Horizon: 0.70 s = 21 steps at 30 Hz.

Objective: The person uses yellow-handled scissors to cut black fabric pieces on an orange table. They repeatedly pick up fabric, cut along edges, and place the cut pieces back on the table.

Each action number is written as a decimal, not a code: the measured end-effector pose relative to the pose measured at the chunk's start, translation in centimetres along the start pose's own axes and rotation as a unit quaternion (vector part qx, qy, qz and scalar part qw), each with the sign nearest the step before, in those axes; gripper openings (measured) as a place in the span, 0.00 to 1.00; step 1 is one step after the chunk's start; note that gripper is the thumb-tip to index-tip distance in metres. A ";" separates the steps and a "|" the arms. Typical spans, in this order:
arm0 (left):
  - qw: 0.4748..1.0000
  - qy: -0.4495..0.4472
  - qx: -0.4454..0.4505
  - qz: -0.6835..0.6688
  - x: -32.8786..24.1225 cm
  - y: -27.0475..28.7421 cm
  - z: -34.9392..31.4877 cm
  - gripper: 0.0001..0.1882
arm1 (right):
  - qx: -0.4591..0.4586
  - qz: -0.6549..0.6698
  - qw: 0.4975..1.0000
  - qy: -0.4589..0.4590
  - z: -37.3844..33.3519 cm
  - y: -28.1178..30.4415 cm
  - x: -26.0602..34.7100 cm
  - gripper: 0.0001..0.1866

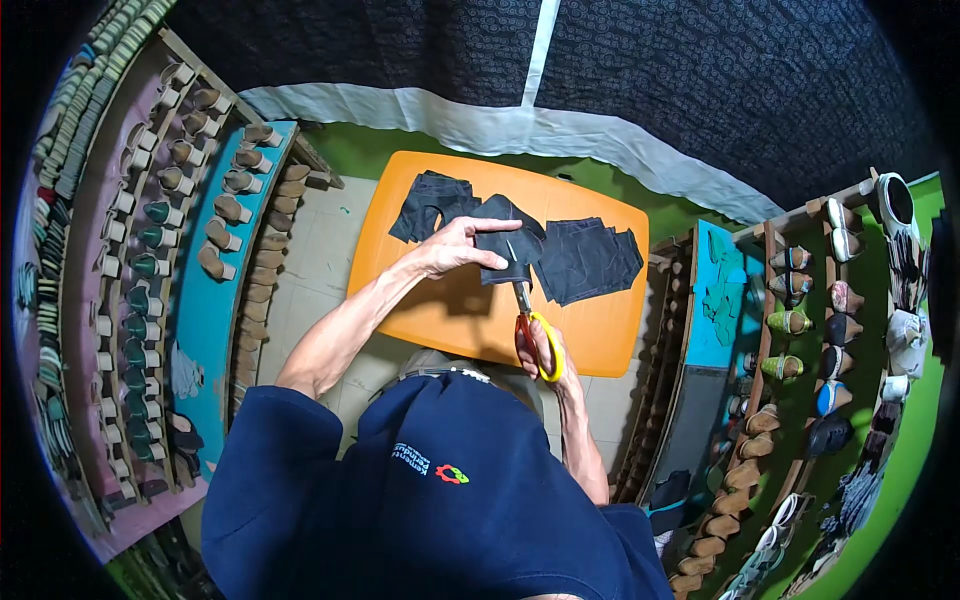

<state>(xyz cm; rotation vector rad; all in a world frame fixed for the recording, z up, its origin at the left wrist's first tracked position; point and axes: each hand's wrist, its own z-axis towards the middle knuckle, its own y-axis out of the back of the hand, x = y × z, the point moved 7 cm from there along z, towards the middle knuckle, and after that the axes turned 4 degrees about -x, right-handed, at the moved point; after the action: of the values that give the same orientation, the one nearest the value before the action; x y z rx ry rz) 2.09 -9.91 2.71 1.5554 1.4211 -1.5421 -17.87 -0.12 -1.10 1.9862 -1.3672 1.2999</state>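
Over the orange table [450, 325], my left hand [452, 248] pinches a black cut piece of sheet material [528, 246] between thumb and fingers. My right hand [540, 358] grips a pair of scissors [523, 318] with red and yellow handles. The blades point away from me and reach up to the held piece, one tip showing against its dark surface. To the left of it lies a flat black piece [425, 205], partly behind my left hand. Several overlapping black pieces [590, 260] with faint outlines lie to the right.
Racks of shoe lasts [228, 208] and shoes stand on the left. On the right, a blue-topped shelf [715, 300] carries green scraps, with more shoes [785, 320] hung beside it. A dark patterned curtain [650, 80] with a white lower band hangs behind the table.
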 end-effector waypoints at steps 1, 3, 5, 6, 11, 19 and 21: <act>1.000 -0.005 -0.002 -0.006 0.1 -0.1 0.0 0.36 | -0.006 -0.005 1.000 -0.001 0.0 0.1 0.0 0.31; 1.000 -0.015 -0.006 -0.018 0.2 -0.1 0.1 0.36 | -0.016 -0.017 1.000 -0.003 0.1 0.2 -0.2 0.31; 1.000 -0.013 -0.014 -0.016 0.1 -0.2 0.0 0.36 | -0.010 -0.012 1.000 0.007 0.2 0.1 -0.2 0.31; 1.000 -0.012 -0.018 -0.015 0.1 -0.2 0.0 0.36 | -0.007 -0.009 1.000 0.012 0.2 0.1 -0.2 0.31; 0.998 -0.026 -0.043 -0.031 0.2 0.1 -0.2 0.32 | -0.017 -0.017 0.999 0.032 -0.2 -0.4 1.1 0.29; 0.998 -0.042 -0.056 0.006 -0.3 1.4 0.0 0.30 | -0.007 -0.001 0.999 0.031 0.1 -0.8 0.7 0.28; 0.998 -0.034 -0.048 -0.022 -0.2 0.8 0.1 0.32 | -0.006 0.022 1.000 0.019 0.3 -0.9 0.7 0.28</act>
<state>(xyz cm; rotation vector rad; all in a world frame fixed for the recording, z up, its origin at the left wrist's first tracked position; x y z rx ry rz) 2.82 -10.37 2.65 1.4101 1.4781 -1.5160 -16.85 -0.28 -0.49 1.9233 -1.4048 1.3395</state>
